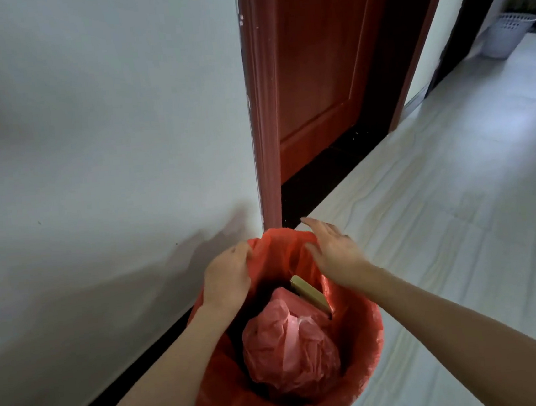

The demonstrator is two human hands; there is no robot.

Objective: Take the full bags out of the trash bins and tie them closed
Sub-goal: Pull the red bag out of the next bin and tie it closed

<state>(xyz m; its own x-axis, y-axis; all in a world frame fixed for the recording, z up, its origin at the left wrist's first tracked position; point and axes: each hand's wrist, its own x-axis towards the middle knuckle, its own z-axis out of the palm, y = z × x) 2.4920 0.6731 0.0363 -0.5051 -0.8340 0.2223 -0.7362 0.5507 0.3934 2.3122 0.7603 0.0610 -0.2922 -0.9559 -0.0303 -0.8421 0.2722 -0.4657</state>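
Observation:
A red plastic bag (362,341) lines a round trash bin on the floor against the white wall. Inside lie a crumpled pink-red plastic bundle (290,348) and a flat yellowish box (309,292). My left hand (226,277) grips the bag's far left rim, with its fingers curled over the plastic. My right hand (336,250) is at the far right rim with its fingers spread and straight; its palm touches the raised plastic. The bin itself is hidden under the bag.
A dark red door (319,67) and its frame stand just beyond the bin. A pale tiled floor (441,218) stretches to the right. A white mesh basket (510,33) sits far off at the top right by another doorway. A black skirting runs along the wall.

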